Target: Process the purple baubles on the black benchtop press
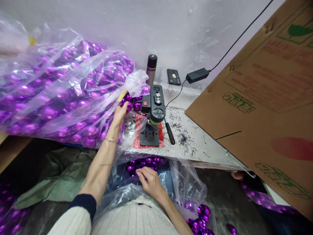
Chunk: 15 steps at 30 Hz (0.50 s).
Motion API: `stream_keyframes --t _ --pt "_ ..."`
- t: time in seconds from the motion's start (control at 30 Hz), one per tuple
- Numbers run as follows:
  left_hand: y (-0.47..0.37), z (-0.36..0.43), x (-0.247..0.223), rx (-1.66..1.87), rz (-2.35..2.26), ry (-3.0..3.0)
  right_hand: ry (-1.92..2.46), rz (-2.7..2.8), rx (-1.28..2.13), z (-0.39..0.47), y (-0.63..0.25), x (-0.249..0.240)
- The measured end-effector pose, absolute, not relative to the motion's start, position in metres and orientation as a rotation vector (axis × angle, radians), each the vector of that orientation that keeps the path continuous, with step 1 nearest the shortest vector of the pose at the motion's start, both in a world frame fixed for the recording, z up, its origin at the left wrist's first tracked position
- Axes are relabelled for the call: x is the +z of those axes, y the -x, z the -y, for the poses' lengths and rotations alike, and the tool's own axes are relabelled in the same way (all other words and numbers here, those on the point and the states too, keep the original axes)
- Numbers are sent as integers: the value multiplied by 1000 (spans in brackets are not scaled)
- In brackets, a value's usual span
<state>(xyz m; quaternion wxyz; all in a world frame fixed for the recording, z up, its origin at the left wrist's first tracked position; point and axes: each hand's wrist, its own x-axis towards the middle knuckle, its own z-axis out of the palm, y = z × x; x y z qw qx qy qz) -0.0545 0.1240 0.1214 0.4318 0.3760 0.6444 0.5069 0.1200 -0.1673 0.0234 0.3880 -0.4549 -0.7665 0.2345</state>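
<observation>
My left hand is at the mouth of a big clear bag full of shiny purple balls, its fingers closed on a purple ball. Just right of it stands a small black machine with round vents, above a slotted black plate on a red sheet. Below the table edge, my right hand hangs over an open bag of purple balls. Its thumb and forefinger are pressed together; whatever they hold, if anything, is too small to tell.
A spray can, a phone and a black power adapter lie or stand behind the machine. A black-handled tool and scattered dark bits are right of it. A large cardboard box fills the right side.
</observation>
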Motion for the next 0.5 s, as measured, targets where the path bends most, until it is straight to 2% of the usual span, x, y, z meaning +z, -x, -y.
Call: stream_keyframes --t 0.13,0.27,0.5 --pt "54 -52 121 1291 -1232 -611 1136 1977 615 164 -121 23" --pt "28 9 97 1090 -1014 -481 1123 2002 594 160 -123 22" --pt "-3 5 44 1219 -1261 -1098 1216 1974 589 165 -134 17"
